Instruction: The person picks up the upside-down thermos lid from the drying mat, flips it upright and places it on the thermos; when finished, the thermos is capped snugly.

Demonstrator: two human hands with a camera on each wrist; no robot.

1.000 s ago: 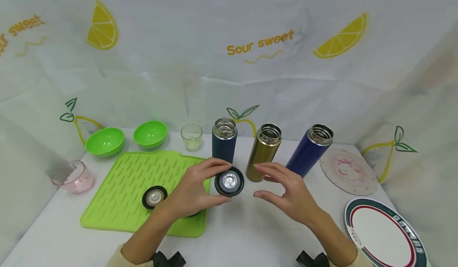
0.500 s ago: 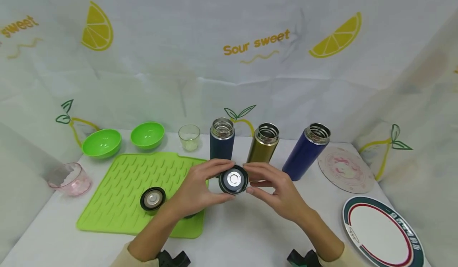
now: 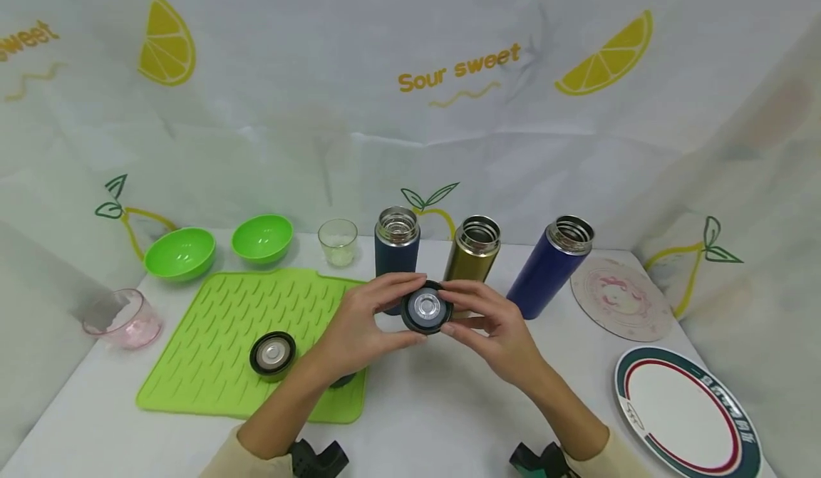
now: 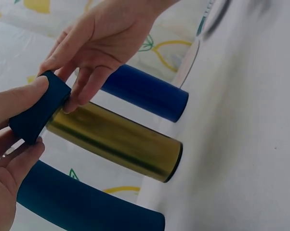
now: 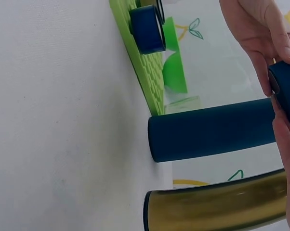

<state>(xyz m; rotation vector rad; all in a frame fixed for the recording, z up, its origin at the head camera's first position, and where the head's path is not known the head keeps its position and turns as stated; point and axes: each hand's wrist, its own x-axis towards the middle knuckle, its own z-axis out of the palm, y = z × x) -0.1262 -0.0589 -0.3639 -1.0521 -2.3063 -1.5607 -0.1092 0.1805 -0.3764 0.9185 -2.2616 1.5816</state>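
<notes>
My left hand [image 3: 365,321] and right hand [image 3: 497,325] pinch one dark teal bottle lid [image 3: 426,308] between them, held above the table with its underside and metal centre turned to the head camera. In the left wrist view the side of this lid [image 4: 39,108] shows, fingers on both edges. Behind the hands stand a dark teal bottle [image 3: 396,253], a gold bottle [image 3: 473,258] and a blue bottle [image 3: 545,275], all with bare metal mouths. On the green mat [image 3: 212,335] lies another lid [image 3: 272,355], underside up; a further dark lid [image 3: 343,380] is mostly hidden by my left forearm.
Two green bowls [image 3: 181,253] and a clear glass [image 3: 338,241] stand at the back left. A pink glass [image 3: 128,319] is near the left edge. To the right lie a pink-patterned round board [image 3: 618,300] and a white plate [image 3: 683,414] with a dark rim.
My right hand has moved left and taken hold of the lid's right side. The lid, gripped by my left hand throughout, has shifted slightly right and up.
</notes>
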